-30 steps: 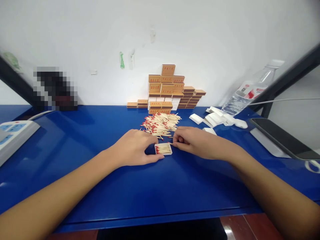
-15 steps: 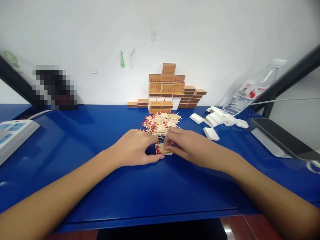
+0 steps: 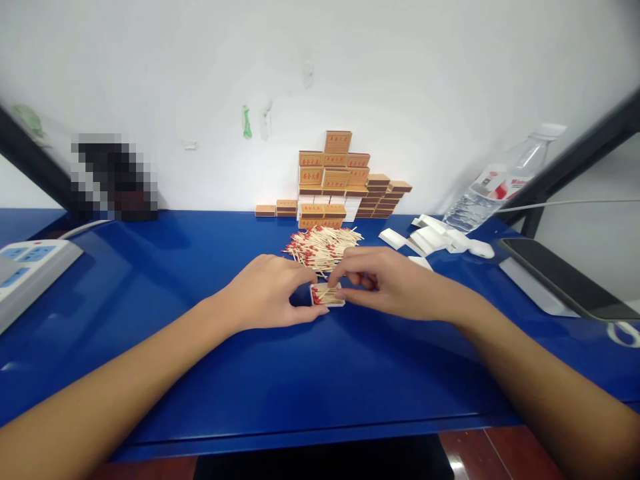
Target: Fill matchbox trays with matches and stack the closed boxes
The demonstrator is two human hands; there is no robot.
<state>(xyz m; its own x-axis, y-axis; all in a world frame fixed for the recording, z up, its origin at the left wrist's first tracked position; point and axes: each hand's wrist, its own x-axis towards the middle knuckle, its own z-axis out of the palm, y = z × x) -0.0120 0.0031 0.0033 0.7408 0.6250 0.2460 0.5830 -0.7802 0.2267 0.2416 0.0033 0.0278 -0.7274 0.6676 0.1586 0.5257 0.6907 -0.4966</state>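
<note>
A small white matchbox tray (image 3: 336, 305) sits on the blue table, partly filled with red-tipped matches (image 3: 323, 296). My left hand (image 3: 273, 290) is closed around its left end, thumb on the near side and a finger on the far side. Over the tray's right half is my right hand (image 3: 393, 283), its thumb and index finger apart at the matches and the other fingers curled. I see nothing held between them. Just behind the tray spreads a loose heap of matches (image 3: 323, 245), its right front partly covered by my right hand.
Brown matchboxes (image 3: 336, 177) are stacked against the wall. White empty trays (image 3: 430, 238) lie to the right, near a tilted plastic bottle (image 3: 480, 197). A phone (image 3: 565, 277) rests at far right; a power strip (image 3: 37, 267) stands at far left.
My right hand's thumb and index finger have parted from a pinch, and the hand has shifted slightly up and right. More of the matches in the tray shows. My left hand keeps its hold.
</note>
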